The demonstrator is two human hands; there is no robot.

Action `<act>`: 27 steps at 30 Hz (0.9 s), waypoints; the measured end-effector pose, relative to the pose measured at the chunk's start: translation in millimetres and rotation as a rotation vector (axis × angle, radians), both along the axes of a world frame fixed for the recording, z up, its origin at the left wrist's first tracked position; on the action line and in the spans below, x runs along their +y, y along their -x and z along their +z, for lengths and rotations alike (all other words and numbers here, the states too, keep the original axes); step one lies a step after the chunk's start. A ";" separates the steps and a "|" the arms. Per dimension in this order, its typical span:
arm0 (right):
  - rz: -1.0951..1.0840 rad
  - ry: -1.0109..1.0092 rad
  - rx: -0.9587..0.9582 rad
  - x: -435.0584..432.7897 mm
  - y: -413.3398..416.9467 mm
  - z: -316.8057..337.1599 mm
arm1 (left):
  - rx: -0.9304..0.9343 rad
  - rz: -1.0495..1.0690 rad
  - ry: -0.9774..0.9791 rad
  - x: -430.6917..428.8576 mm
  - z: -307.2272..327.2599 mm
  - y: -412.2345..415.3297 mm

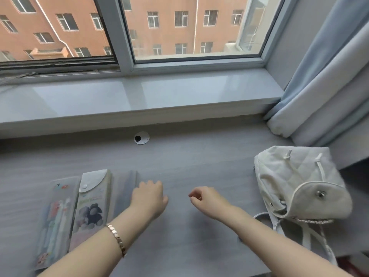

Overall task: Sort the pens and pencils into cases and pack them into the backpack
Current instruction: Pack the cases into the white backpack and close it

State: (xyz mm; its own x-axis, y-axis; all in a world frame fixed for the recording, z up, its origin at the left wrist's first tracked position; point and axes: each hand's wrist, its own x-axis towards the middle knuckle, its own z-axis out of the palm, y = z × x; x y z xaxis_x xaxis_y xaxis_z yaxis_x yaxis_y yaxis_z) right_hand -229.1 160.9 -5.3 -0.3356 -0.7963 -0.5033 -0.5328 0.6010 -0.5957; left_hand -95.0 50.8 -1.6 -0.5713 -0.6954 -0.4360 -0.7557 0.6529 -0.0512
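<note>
Pencil cases lie side by side left of the left grip, long axes pointing away, flaps far. Both grips are relaxed, holding nothing. The backpack lies right of the right grip.

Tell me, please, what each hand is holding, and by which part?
The right hand holds nothing, fingers loosely curled. The left hand lies at the right edge of the grey translucent case; whether it grips cannot be told.
</note>
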 end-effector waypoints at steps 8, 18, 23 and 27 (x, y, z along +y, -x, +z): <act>-0.082 0.308 0.565 104.2 117.8 66.6 | 0.351 -0.321 -0.083 73.2 44.1 113.7; -0.420 0.211 0.561 166.8 179.2 34.6 | 0.409 -0.363 -0.185 120.4 46.4 136.4; -0.494 0.397 0.433 149.7 170.9 50.6 | 0.595 -0.209 -0.397 117.1 57.5 121.5; -0.404 0.534 0.348 113.4 144.2 79.2 | 0.889 -0.080 -0.519 110.6 81.2 106.1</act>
